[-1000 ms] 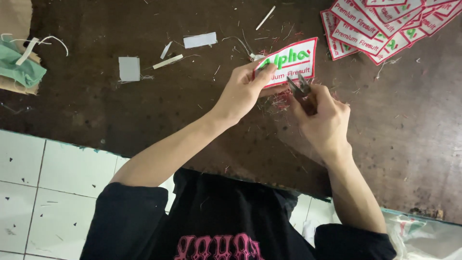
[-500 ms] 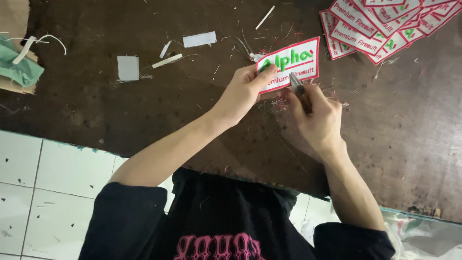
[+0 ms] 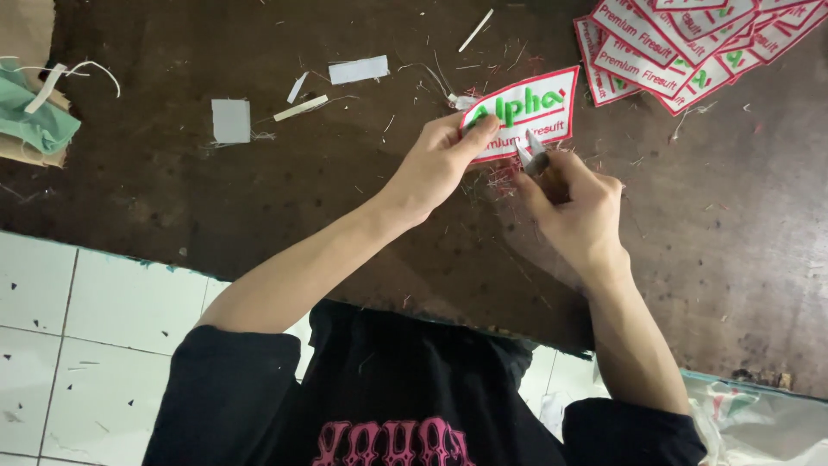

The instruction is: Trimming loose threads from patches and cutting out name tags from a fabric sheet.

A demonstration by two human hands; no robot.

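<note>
Your left hand (image 3: 435,164) pinches the embroidered patch (image 3: 526,110) at its lower left corner: the thumb lies on the face of the patch, the other fingers are tucked behind it, and they are clamped on the cloth. The patch is white with a red border and green and red stitching; it sits just beyond your fingertips, tilted, with its right end raised away from you.

Your right hand (image 3: 573,211) is closed round a small pair of metal snips (image 3: 533,154). The fingers are curled tight on the handle, which is hidden in the fist. The blades stick out past your thumb and forefinger and their tips meet the lower edge of the patch, just beside your left thumb. I cannot tell whether the blades are parted or closed.

Loose red and white thread ends (image 3: 498,179) lie on the dark brown table (image 3: 259,207) directly under and between your two hands.

Beyond your right fingers, well apart from them toward the far right corner, a pile of like patches (image 3: 681,43) lies fanned and overlapping.

Beyond and to the left of your left fingers lie backing scraps: a pale rectangle (image 3: 358,69), a grey square (image 3: 230,120) and a narrow white strip (image 3: 301,108) between them. A thin white sliver (image 3: 476,29) lies farther off, above the held patch.

At the far left edge, well away from both hands, a crumpled green cloth (image 3: 34,121) rests on brown cardboard (image 3: 26,34) with white strips across it.
</note>
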